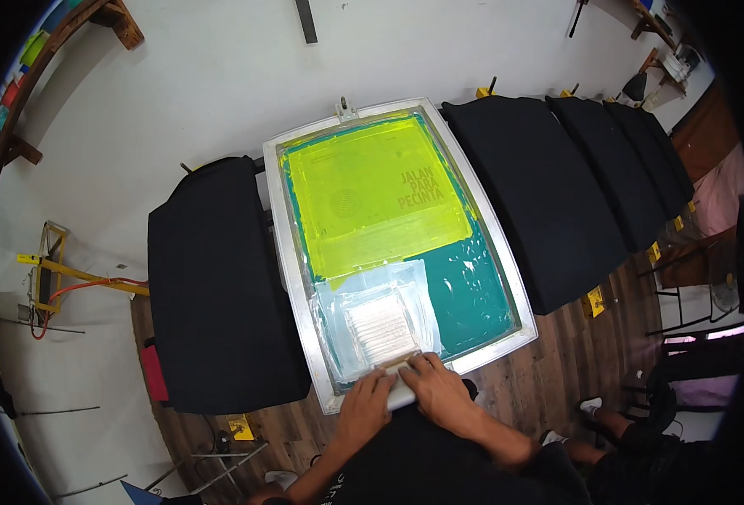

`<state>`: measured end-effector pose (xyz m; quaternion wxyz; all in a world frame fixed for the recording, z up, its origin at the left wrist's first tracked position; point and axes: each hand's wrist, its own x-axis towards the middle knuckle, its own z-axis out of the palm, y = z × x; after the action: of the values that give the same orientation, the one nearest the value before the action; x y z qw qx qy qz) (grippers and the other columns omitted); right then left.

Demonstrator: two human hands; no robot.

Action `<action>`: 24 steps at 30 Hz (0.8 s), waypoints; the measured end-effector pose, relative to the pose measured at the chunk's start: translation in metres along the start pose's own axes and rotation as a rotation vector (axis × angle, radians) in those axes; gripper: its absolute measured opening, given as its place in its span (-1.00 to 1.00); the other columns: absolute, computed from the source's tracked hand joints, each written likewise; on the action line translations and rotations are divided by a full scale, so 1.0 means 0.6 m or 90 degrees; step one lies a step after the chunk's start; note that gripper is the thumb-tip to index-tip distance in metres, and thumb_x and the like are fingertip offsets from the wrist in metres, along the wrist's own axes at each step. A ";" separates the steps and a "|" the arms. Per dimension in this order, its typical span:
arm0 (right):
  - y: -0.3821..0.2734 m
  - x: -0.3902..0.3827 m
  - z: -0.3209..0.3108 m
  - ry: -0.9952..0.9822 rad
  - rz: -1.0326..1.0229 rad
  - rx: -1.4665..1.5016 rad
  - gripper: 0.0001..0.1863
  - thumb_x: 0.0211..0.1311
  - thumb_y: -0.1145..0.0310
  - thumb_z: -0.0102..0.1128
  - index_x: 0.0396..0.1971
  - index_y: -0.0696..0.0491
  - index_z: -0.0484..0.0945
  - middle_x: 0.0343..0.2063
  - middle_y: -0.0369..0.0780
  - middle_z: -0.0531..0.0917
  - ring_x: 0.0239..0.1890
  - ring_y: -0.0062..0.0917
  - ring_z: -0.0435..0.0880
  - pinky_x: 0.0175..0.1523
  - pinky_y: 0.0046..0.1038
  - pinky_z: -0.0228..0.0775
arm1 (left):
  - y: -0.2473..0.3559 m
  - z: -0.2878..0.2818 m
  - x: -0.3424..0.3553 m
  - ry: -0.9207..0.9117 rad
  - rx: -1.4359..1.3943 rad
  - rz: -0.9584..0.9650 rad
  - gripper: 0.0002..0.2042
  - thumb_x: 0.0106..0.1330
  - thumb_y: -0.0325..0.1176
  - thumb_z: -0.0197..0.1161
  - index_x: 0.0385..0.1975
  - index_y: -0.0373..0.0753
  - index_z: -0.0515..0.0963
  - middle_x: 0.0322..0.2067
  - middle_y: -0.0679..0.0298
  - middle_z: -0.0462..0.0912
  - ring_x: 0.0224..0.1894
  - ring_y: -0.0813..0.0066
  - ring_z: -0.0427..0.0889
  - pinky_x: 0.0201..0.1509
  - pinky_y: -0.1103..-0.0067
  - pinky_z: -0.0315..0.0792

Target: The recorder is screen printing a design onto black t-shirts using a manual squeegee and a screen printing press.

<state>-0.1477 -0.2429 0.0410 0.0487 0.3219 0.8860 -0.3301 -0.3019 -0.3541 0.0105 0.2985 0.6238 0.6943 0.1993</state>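
Note:
A screen-printing frame (515, 303) with a silver rim lies in the middle, its mesh teal with a large yellow-green coated rectangle (355, 227) at the far half bearing faint printing. On the near left of the mesh is a pale patch of white ink (378, 324) with ridges. My left hand (365, 402) and my right hand (439, 391) are side by side at the frame's near edge, fingers curled over a pale squeegee (399, 385) just below the white patch.
Black-covered platens (212, 295) flank the frame, several on the right (532, 194). A yellow metal arm with an orange hose (94, 273) is at left. Wooden shelves (48, 59) are on the white wall. Another person's leg and shoe (595, 412) show at lower right.

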 end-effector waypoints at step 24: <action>0.012 0.049 -0.008 0.055 -0.030 -0.024 -0.41 -0.33 0.58 0.36 -0.07 0.16 0.59 -0.10 -0.07 0.63 -0.06 -0.12 0.52 0.08 -0.23 0.46 | -0.016 -0.020 0.056 0.021 -0.020 -0.014 -0.49 0.00 -0.63 0.24 0.07 -0.29 0.51 -0.01 -0.01 0.56 0.05 -0.03 0.55 0.15 0.26 0.48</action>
<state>-0.1661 -0.2198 0.0319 0.0085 0.3138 0.9008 -0.2999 -0.3182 -0.3215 0.0076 0.2993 0.6082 0.7024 0.2172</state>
